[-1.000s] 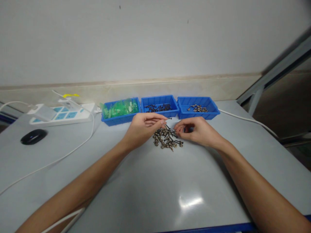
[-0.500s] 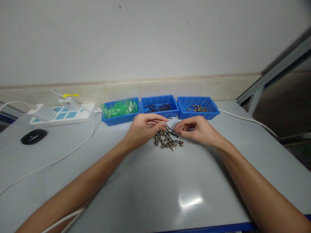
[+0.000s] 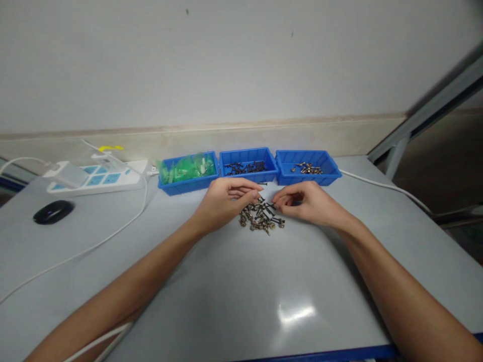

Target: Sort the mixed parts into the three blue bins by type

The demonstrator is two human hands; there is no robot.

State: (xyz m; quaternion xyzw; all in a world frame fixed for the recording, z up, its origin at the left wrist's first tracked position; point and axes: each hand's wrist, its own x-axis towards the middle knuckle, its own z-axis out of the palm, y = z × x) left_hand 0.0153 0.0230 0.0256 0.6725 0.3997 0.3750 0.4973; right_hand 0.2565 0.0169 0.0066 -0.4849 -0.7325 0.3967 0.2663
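A loose pile of dark and brassy screws (image 3: 260, 218) lies on the grey table (image 3: 241, 291). My left hand (image 3: 230, 203) is at the pile's left edge, its thumb and fingers closed together at the tips over some screws; what they pinch is too small to name. At the right edge, my right hand (image 3: 298, 201) has thumb and forefinger closed on a dark screw (image 3: 270, 205). Behind the hands, the middle blue bin (image 3: 251, 177) holds dark screws and the right blue bin (image 3: 309, 181) holds brassy ones.
The left blue bin (image 3: 188, 188) contains green plastic bags. Farther left are a white power strip (image 3: 113, 186) with adapters, a black mouse (image 3: 53, 212) and a white cable (image 3: 94, 246). Another cable (image 3: 385, 184) runs right. A wall (image 3: 241, 75) rises behind the bins.
My right hand has shifted very slightly to the right. A few screws at the top of the pile lie a little differently. My left hand has hardly moved.
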